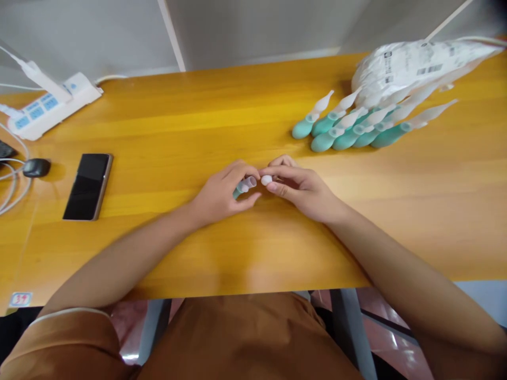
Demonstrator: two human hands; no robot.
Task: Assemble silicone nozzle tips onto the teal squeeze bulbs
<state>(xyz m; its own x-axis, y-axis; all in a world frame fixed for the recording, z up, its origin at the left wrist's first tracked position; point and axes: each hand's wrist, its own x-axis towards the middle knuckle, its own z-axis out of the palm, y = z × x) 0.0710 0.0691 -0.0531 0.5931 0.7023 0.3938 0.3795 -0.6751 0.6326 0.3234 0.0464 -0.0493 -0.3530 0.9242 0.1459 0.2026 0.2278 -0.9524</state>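
Observation:
My left hand (226,191) is curled around a teal squeeze bulb, which is mostly hidden in the palm. Its clear, open-ended collar (247,183) sticks out between thumb and fingers, pointing right. Just to the right, my right hand (307,190) pinches a small white rounded piece (266,180) between thumb and index finger. A short gap separates this piece from the collar's mouth. Whether it is a cap or the end of a nozzle, I cannot tell. Both hands are low over the middle of the wooden table (206,126).
Several teal squeeze bulbs (325,141) with pale pointed nozzles stand in a cluster at the back right. Behind them lies a white plastic bag (412,68) with printed labels. A phone (87,186), a black mouse (36,168) and a power strip (55,105) with cables occupy the left side.

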